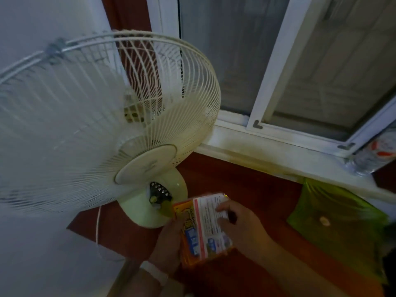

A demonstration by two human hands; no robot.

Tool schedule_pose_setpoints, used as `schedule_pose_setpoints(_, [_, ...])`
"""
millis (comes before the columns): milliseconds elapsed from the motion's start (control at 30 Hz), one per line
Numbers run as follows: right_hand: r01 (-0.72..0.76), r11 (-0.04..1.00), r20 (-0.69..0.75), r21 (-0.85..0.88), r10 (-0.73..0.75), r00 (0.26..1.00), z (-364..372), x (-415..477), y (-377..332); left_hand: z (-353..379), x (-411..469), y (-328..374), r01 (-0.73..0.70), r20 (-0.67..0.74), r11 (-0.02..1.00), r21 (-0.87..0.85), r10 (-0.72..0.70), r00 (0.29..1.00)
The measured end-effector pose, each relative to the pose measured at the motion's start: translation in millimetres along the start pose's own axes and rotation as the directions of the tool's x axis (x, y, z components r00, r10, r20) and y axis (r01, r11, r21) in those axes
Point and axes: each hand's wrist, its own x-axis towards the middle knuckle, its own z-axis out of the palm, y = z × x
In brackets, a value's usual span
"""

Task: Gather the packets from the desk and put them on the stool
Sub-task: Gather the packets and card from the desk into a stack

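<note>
A stack of orange and white printed packets [203, 228] is held between both hands above the dark red desk [246, 189]. My left hand [169, 243] grips the stack from its left side and underneath, a white band on its wrist. My right hand [237, 226] closes over the right side, fingers lying on the white top packet. The stool is not in view.
A large pale green desk fan [120, 125] stands just left of the packets, its cord trailing down. A green plastic folder [334, 224] lies on the desk at right. A white window sill [278, 153] runs behind, with a crumpled wrapper [377, 151] at far right.
</note>
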Motion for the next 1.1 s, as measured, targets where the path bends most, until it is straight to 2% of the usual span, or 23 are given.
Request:
schedule_pose_setpoints(100, [0.045,0.996,-0.001,-0.075,-0.045,0.999,23.7,-7.0,-6.0,-3.8,-9.5,5.5,0.018,0.145,1.000,-0.011,-0.016,0.989])
schedule_pose_setpoints(200, [0.127,0.968,-0.021,-0.214,-0.135,0.991,42.4,-12.0,-10.4,-11.9,-18.1,7.7,-0.063,0.223,0.994,0.089,0.041,0.974])
schedule_pose_setpoints(333, [0.188,0.895,0.035,-0.405,-0.190,0.981,59.3,-24.4,-20.0,-24.4,-30.8,11.2,-0.128,0.234,0.977,0.172,0.086,0.968])
schedule_pose_setpoints(500, [0.182,0.748,0.071,-0.639,-0.177,0.982,64.2,-39.1,-28.1,-30.9,-37.1,12.0,-0.092,0.204,0.980,0.178,0.055,0.977])
schedule_pose_setpoints(567, [0.195,0.667,0.062,-0.719,-0.217,0.974,60.7,-45.2,-31.1,-31.3,-35.5,11.3,-0.072,0.208,0.981,0.183,0.033,0.977])
schedule_pose_setpoints(667, [0.255,0.606,0.110,-0.754,-0.266,0.958,54.2,-55.8,-31.5,-23.0,-35.8,11.8,-0.060,0.232,0.980,0.192,0.014,0.973])
schedule_pose_setpoints(800, [0.297,0.565,0.175,-0.770,-0.261,0.949,43.8,-68.1,-22.3,-6.2,-39.1,9.0,-0.053,0.307,0.980,0.193,-0.009,0.952])
schedule_pose_setpoints(1100, [0.204,0.590,0.047,-0.781,-0.270,0.962,25.5,-104.1,4.0,21.3,-50.2,-9.2,-0.036,0.356,0.957,0.289,-0.072,0.932])
